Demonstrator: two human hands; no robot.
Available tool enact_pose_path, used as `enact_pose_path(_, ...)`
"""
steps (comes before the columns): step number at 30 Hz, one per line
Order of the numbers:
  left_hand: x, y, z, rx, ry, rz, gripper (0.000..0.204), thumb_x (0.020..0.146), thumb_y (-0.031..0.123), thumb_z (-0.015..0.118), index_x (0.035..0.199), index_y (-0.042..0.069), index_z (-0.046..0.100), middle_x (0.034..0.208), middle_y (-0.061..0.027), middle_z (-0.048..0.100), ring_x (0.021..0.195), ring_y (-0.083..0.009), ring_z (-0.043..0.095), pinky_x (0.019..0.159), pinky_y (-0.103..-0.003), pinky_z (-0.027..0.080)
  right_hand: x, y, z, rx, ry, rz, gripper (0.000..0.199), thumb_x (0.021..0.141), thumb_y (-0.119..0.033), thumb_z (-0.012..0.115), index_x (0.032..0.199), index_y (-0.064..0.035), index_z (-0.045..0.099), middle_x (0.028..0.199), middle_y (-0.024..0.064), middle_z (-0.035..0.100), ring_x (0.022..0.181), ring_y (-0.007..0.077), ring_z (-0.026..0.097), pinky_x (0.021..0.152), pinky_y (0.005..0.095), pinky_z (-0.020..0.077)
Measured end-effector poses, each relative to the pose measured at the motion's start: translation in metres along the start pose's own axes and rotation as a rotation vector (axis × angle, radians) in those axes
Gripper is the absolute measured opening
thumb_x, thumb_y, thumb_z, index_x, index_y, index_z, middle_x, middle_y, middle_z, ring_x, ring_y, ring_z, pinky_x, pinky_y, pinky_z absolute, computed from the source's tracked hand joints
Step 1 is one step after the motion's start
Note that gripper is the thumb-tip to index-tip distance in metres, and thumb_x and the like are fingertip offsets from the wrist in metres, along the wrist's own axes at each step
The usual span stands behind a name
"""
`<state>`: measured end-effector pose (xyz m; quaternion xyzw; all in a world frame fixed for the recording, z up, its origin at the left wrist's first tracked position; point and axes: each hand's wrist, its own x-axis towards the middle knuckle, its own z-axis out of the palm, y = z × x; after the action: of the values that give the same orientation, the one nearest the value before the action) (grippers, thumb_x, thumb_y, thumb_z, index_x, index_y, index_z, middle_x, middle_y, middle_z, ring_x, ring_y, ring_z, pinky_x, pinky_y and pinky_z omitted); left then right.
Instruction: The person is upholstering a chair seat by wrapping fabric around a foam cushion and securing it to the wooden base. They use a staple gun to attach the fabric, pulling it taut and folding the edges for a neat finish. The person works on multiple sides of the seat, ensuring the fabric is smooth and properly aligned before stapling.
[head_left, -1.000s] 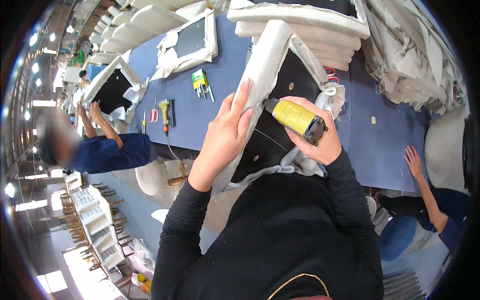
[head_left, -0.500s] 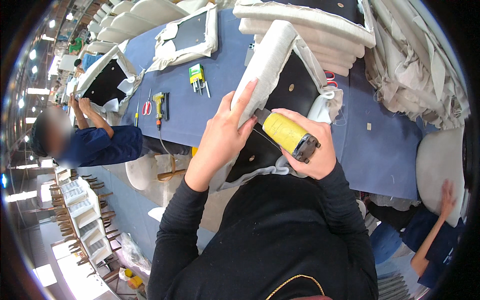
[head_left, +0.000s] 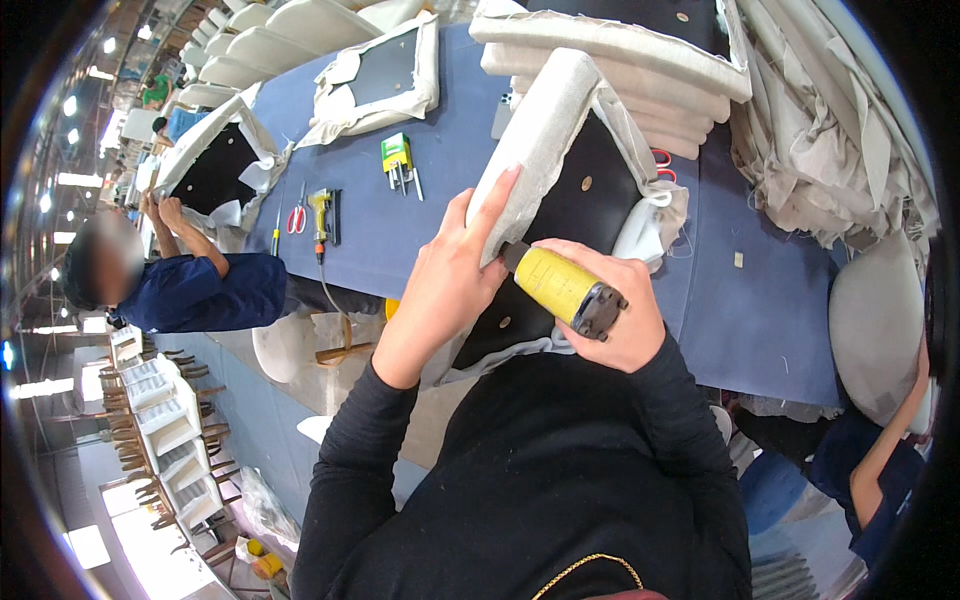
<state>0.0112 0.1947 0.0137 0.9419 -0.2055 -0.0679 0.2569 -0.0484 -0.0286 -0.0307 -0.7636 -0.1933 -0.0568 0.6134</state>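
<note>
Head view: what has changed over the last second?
The right hand moved the yellow-and-black cylindrical tool down-left along the cream fabric-covered frame, closer to the left hand. A co-worker's bare arm at right came off the blue tabletop. Unchanged: the left hand stays on the frame, the right grips the tool.

To my left on the blue table (head_left: 365,225), I see a screwdriver (head_left: 276,238), red-handled scissors (head_left: 297,220), a staple gun (head_left: 321,213) with its hose and a green box (head_left: 396,152). Beyond them, a co-worker (head_left: 205,290) wears dark blue. Ahead of me, a heap of beige cloth (head_left: 830,120) lies right of stacked pale cushions (head_left: 610,60).
</note>
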Motion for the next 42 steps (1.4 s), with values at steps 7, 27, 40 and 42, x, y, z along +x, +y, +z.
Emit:
enact_pose_path(7, 0.000, -0.003, 0.003, 0.010, 0.033, 0.066, 0.114, 0.078, -0.009, 0.076, 0.174, 0.033, 0.030, 0.155, -0.0329, 0.048, 0.128, -0.0580, 0.061, 0.103, -0.057, 0.058, -0.010, -0.005, 0.012, -0.035, -0.013, 0.017, 0.072, 0.069, -0.002, 0.078, 0.140, -0.0011, 0.068, 0.128, 0.0197, 0.077, 0.112, 0.0392, 0.077, 0.099, 0.0385, 0.0595)
enact_pose_path(27, -0.034, -0.047, 0.008, -0.306, -0.012, -0.016, 0.063, 0.122, 0.040, 0.031, 0.176, 0.009, 0.025, 0.173, -0.0222, 0.041, 0.160, -0.0392, 0.041, 0.130, -0.042, 0.031, -0.013, 0.010, 0.016, -0.027, 0.133, 0.011, 0.062, 0.073, 0.001, 0.075, 0.135, -0.0027, 0.071, 0.124, 0.0183, 0.079, 0.114, 0.0347, 0.078, 0.101, 0.0362, 0.0582)
enact_pose_path(40, -0.036, -0.037, 0.008, 0.012, 0.062, 0.077, 0.086, 0.097, 0.007, 0.074, 0.172, 0.026, 0.037, 0.155, -0.0272, 0.054, 0.128, -0.0515, 0.066, 0.104, -0.053, 0.058, -0.016, 0.007, 0.030, 0.003, 0.015, -0.006, 0.081, 0.069, -0.009, 0.084, 0.147, -0.0026, 0.063, 0.122, 0.0234, 0.075, 0.107, 0.0419, 0.075, 0.093, 0.0439, 0.0604)
enact_pose_path(42, -0.035, -0.037, 0.007, 0.012, 0.056, 0.077, 0.088, 0.095, 0.005, 0.075, 0.172, 0.027, 0.036, 0.155, -0.0272, 0.053, 0.128, -0.0515, 0.066, 0.104, -0.053, 0.058, -0.015, 0.006, 0.031, 0.003, -0.007, 0.003, 0.082, 0.069, -0.009, 0.084, 0.148, -0.0022, 0.062, 0.123, 0.0239, 0.075, 0.107, 0.0419, 0.075, 0.093, 0.0442, 0.0603)
